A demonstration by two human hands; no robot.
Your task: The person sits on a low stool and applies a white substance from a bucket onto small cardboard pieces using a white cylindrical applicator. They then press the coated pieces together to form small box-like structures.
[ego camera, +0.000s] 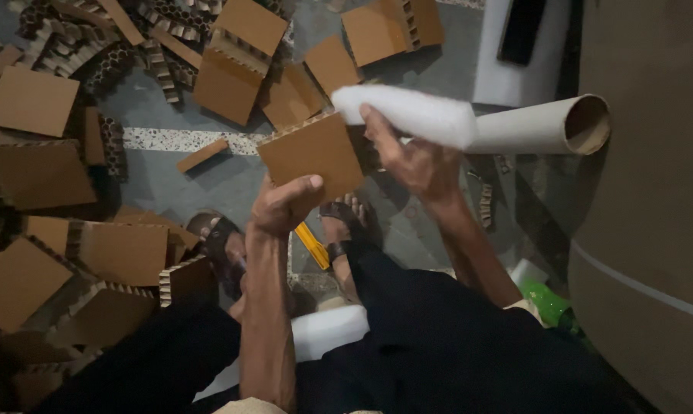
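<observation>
Dozens of cut honeycomb cardboard pieces (32,100) already litter the floor across the left of the frame — much looks done. At centre, the left hand (285,203) pinches a square honeycomb cardboard block (312,153). Just right, the right hand (415,157) grips a white foam-wrapped cardboard tube (469,123) — this piece appears yet unfinished.

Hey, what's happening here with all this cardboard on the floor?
A seated person holds a square piece of honeycomb cardboard up in the left hand. The right hand grips a cardboard tube wrapped partly in white foam sheet, held just beside the square's upper edge. Many similar cardboard pieces lie scattered across the grey floor. A yellow tool, possibly a cutter, lies between the sandalled feet.
</observation>
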